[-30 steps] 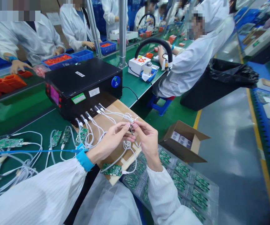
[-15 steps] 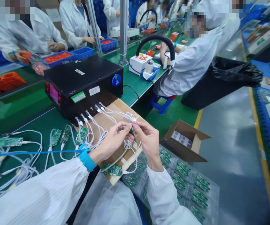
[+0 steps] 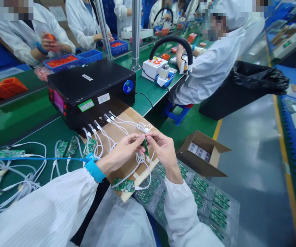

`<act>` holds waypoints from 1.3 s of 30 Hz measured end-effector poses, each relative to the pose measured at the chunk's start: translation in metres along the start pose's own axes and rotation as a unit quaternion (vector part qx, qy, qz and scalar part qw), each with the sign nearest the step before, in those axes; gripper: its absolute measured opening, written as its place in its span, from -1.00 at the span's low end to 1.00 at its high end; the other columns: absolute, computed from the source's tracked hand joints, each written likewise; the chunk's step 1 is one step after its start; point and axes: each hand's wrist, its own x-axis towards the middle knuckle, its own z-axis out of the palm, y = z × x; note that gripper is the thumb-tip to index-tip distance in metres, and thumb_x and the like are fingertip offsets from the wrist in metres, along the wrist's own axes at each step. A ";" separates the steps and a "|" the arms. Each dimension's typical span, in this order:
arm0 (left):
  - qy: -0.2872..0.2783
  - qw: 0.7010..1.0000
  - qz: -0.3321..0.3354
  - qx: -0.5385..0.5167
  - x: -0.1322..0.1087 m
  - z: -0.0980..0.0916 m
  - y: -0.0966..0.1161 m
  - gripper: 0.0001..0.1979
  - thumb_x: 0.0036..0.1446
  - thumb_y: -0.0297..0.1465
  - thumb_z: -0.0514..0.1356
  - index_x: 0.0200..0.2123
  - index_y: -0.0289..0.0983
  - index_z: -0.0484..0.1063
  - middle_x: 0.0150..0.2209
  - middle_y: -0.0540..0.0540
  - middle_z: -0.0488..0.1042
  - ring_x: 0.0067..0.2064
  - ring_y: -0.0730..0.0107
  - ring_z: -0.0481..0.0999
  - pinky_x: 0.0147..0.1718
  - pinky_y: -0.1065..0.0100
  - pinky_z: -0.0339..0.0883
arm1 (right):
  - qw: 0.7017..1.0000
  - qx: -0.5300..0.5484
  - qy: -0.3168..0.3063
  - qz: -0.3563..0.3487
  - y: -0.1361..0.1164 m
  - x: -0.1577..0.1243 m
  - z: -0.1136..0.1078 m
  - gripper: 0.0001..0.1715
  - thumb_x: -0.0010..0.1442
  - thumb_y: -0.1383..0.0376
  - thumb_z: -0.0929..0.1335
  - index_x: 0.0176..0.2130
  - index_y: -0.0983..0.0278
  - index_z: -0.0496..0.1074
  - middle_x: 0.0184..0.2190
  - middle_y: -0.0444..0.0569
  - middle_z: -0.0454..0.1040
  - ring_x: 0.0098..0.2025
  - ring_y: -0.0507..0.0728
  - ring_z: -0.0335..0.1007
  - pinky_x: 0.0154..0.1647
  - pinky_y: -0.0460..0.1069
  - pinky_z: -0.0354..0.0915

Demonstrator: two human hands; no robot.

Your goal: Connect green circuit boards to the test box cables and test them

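Over the edge of the cardboard-covered board, my left hand (image 3: 130, 144) pinches a small green circuit board (image 3: 145, 146), which stands on edge. My right hand (image 3: 163, 149) is closed at the top end of that circuit board, thumb and finger meeting my left fingertips. A white cable (image 3: 152, 156) comes out beside its fingers; the plug end is hidden in the pinch. Just below lies another circuit board (image 3: 123, 185) with a white cable plugged in. A blue wrist strap (image 3: 95, 171) is around my left wrist.
A black test box (image 3: 91, 92) with several white cables stands ahead. More wired circuit boards (image 3: 62, 149) and tangled cables lie left. Clear trays of boards (image 3: 199, 199) are at lower right, near an open carton (image 3: 201, 152). A co-worker (image 3: 209, 68) sits ahead right.
The circuit board between my hands shows more of its green face now. My right forearm has shifted slightly right. Across the bench, a co-worker has brought both hands together around an orange part.
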 end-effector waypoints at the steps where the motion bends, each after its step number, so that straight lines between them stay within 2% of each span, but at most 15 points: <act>1: -0.001 1.000 -0.006 0.002 0.000 0.000 0.000 -0.43 0.02 0.06 0.44 -0.24 -0.34 0.49 -0.32 -0.01 0.45 -0.36 0.52 0.47 -0.29 0.39 0.39 | 1.000 0.000 -0.008 0.005 0.001 0.001 -0.001 -0.72 0.19 0.04 0.54 -0.24 0.19 0.63 -0.31 -0.07 0.64 -0.30 0.08 0.55 -0.15 0.02 0.52; 8: 0.008 1.000 -0.013 0.020 0.002 0.001 -0.004 -0.44 0.09 0.07 0.40 -0.20 -0.34 0.47 -0.38 -0.05 0.49 -0.37 0.47 0.49 -0.31 0.37 0.38 | 0.999 -0.033 -0.028 0.000 0.001 0.004 -0.009 -0.66 0.22 -0.01 0.51 -0.22 0.19 0.62 -0.26 -0.03 0.63 -0.24 0.12 0.55 -0.13 0.05 0.51; 11: 0.015 1.000 -0.019 0.018 0.004 0.004 -0.003 -0.42 0.07 0.07 0.40 -0.18 -0.35 0.47 -0.34 -0.07 0.50 -0.36 0.47 0.50 -0.30 0.37 0.40 | 0.999 -0.028 -0.029 0.001 -0.001 0.003 -0.010 -0.67 0.22 -0.01 0.51 -0.20 0.18 0.62 -0.27 -0.04 0.62 -0.28 0.11 0.51 -0.19 0.04 0.49; 15: 0.015 1.000 0.009 -0.016 0.006 0.009 -0.001 -0.45 0.07 0.04 0.42 -0.22 -0.35 0.48 -0.30 -0.04 0.48 -0.34 0.49 0.51 -0.27 0.37 0.42 | 0.998 -0.049 -0.028 -0.001 0.001 0.004 -0.014 -0.63 0.31 -0.04 0.44 -0.05 0.13 0.62 -0.27 -0.07 0.56 -0.33 0.06 0.42 -0.25 0.02 0.45; 17: 0.015 0.999 0.011 -0.027 0.005 0.008 -0.001 -0.47 0.06 0.02 0.44 -0.25 -0.35 0.48 -0.31 -0.02 0.46 -0.34 0.49 0.52 -0.25 0.36 0.44 | 0.997 -0.075 -0.026 -0.023 0.003 0.006 -0.018 -0.62 0.32 -0.04 0.44 -0.02 0.11 0.61 -0.21 -0.05 0.51 -0.25 0.08 0.43 -0.16 0.03 0.45; 21: 0.002 0.999 -0.004 -0.040 0.003 0.003 -0.003 -0.54 0.14 -0.06 0.42 -0.19 -0.36 0.51 -0.30 -0.06 0.50 -0.32 0.45 0.55 -0.18 0.33 0.45 | 0.989 -0.123 -0.043 -0.066 0.004 0.012 -0.026 -0.70 0.29 -0.01 0.47 -0.17 0.12 0.64 -0.08 0.01 0.43 0.02 0.17 0.44 0.11 0.13 0.41; 23: -0.005 0.999 -0.009 -0.053 0.003 0.000 -0.004 -0.59 0.18 -0.13 0.41 -0.17 -0.37 0.53 -0.28 -0.10 0.53 -0.30 0.44 0.56 -0.18 0.35 0.45 | 0.983 -0.150 -0.055 -0.086 0.000 0.014 -0.028 -0.76 0.30 0.03 0.47 -0.21 0.12 0.63 -0.01 0.02 0.46 0.13 0.21 0.41 0.26 0.20 0.31; 25: -0.007 0.997 -0.010 -0.073 0.003 0.000 -0.003 -0.64 0.18 -0.18 0.42 -0.17 -0.38 0.53 -0.26 -0.10 0.53 -0.30 0.47 0.55 -0.19 0.38 0.44 | 0.979 -0.161 -0.072 -0.100 -0.004 0.016 -0.028 -0.81 0.32 0.07 0.46 -0.21 0.11 0.62 -0.03 0.00 0.52 0.16 0.21 0.41 0.33 0.22 0.24; 29: -0.001 0.994 -0.013 -0.106 0.003 0.002 -0.001 -0.69 0.18 -0.25 0.44 -0.18 -0.38 0.55 -0.29 -0.07 0.51 -0.32 0.52 0.51 -0.20 0.44 0.43 | 0.988 -0.097 -0.092 -0.072 -0.008 0.017 -0.023 -0.75 0.33 0.04 0.45 -0.17 0.15 0.58 -0.19 -0.03 0.59 -0.05 0.17 0.51 0.09 0.13 0.42; 31: 0.006 0.993 -0.017 -0.119 0.004 0.003 -0.001 -0.73 0.20 -0.28 0.42 -0.20 -0.38 0.55 -0.31 -0.06 0.49 -0.33 0.54 0.49 -0.22 0.45 0.41 | 0.991 -0.080 -0.086 -0.061 -0.007 0.017 -0.020 -0.73 0.32 0.04 0.45 -0.18 0.18 0.57 -0.22 -0.04 0.59 -0.13 0.14 0.52 0.00 0.09 0.44; 39: 0.026 0.986 -0.049 -0.156 0.009 0.002 -0.003 -0.83 0.21 -0.39 0.41 -0.25 -0.40 0.58 -0.34 -0.05 0.49 -0.38 0.60 0.45 -0.29 0.51 0.40 | 0.990 -0.091 -0.068 -0.084 -0.005 0.015 -0.014 -0.82 0.35 0.12 0.44 -0.22 0.18 0.57 -0.27 -0.07 0.57 -0.18 0.12 0.51 -0.05 0.07 0.41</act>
